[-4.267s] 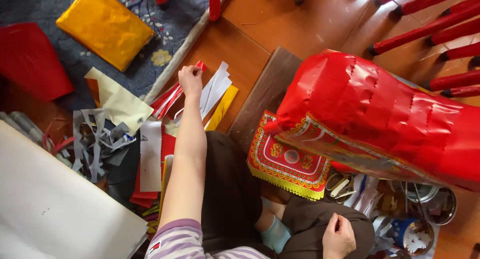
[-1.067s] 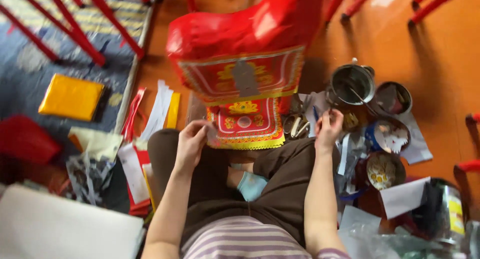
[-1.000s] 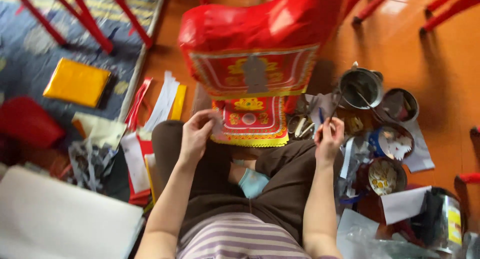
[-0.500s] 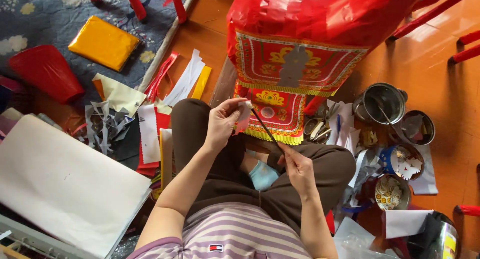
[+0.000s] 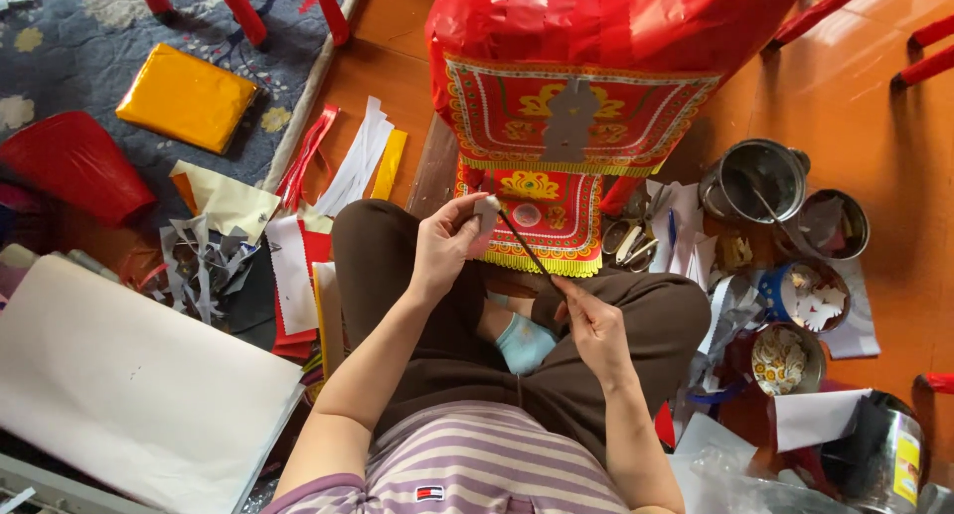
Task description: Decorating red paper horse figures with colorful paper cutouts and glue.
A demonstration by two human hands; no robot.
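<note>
Sitting cross-legged on an orange-brown wooden floor [image 5: 855,107], the person faces a big red paper-covered form [image 5: 606,37] whose front carries a red and yellow ornamented panel [image 5: 576,117] with a grey cut-out at its middle. Below that form, a second ornamented sheet [image 5: 542,216] with a yellow fringe lies flat on the floor. The left hand [image 5: 447,246], just below and left of the form, pinches a small grey paper piece [image 5: 486,209] between thumb and fingertips. The right hand [image 5: 591,320], lower and right of it, grips the end of a thin dark stick [image 5: 522,244] whose tip meets the paper piece.

Right of the form stand four round tins [image 5: 755,181], some holding paper cut-outs. Left of the form lie a flat gold-yellow packet [image 5: 187,95] and a red plastic piece [image 5: 70,166] on a blue-grey patterned rug [image 5: 60,47], with white, red and yellow paper strips [image 5: 353,161] nearer. Below those, a large white sheet [image 5: 119,385] sits beside grey paper scraps [image 5: 199,261]. Red chair legs [image 5: 238,2] rise at the top edge.
</note>
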